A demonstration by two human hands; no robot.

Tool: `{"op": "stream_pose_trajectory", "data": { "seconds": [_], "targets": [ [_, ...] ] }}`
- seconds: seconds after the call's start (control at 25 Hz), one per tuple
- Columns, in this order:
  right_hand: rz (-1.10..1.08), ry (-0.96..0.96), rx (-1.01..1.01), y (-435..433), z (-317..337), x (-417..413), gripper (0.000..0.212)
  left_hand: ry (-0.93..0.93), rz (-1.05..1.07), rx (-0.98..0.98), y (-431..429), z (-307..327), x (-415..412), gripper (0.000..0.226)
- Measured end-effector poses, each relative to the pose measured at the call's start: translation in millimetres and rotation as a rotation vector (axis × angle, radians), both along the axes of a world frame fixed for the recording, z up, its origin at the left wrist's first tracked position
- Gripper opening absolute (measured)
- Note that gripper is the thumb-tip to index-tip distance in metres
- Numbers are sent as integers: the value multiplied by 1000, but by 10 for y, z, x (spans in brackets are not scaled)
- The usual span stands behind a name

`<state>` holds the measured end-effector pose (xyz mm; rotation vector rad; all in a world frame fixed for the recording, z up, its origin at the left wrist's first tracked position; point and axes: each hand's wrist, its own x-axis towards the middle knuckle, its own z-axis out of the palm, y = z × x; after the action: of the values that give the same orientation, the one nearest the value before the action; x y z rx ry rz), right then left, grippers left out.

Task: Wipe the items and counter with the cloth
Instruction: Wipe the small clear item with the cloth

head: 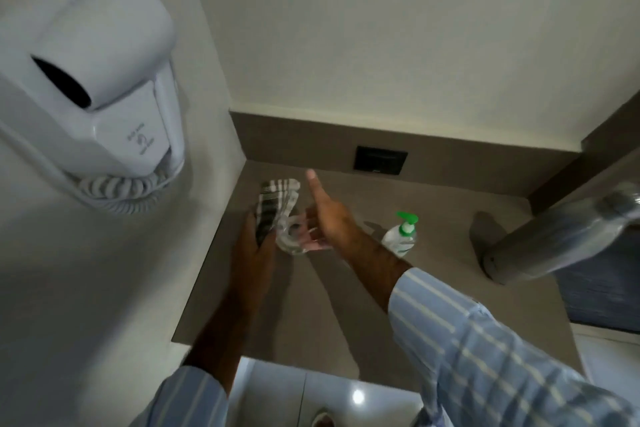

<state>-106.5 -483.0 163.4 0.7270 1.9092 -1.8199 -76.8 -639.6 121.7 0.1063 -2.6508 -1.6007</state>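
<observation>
My left hand (254,246) grips a striped grey-and-white cloth (277,201) and presses it against a clear drinking glass (294,239). The glass is tilted above the brown counter (346,305), near its back left corner. My right hand (325,215) holds the glass from the right side, with the index finger stretched out towards the wall. A clear pump bottle with a green top (401,232) stands upright on the counter just right of my right forearm.
A white wall-mounted hair dryer (86,80) with a coiled cord hangs on the left wall. A dark socket plate (380,159) sits in the back upstand. A steel cylinder (554,246) juts in from the right. Tiled floor shows below the counter's front edge.
</observation>
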Motion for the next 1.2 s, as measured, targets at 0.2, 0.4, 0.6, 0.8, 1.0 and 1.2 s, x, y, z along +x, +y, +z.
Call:
{"op": "stream_pose_trajectory", "data": {
  "seconds": [0.2, 0.4, 0.6, 0.8, 1.0, 1.2],
  "targets": [
    [-135, 220, -460, 934, 1300, 18, 27, 580, -405, -254, 928, 1027, -239, 57],
    [-283, 493, -393, 2407, 2259, 641, 19, -40, -443, 666, 2240, 2074, -72, 53],
    [-267, 472, 148, 4116, 2572, 1707, 40, -99, -622, 695, 3791, 2576, 432, 14],
    [-396, 282, 106, 5795, 1867, 2508, 29, -280, -721, 529, 5481, 1970, 1098, 23],
    [-347, -136, 235, 6924, 233, 2768, 13, -464, -668, 171, 6517, 212, 1296, 23],
    [-281, -199, 403, 7165, -1435, 2480, 21, -626, -508, -112, 6676, -1542, 978, 41]
  ]
}}
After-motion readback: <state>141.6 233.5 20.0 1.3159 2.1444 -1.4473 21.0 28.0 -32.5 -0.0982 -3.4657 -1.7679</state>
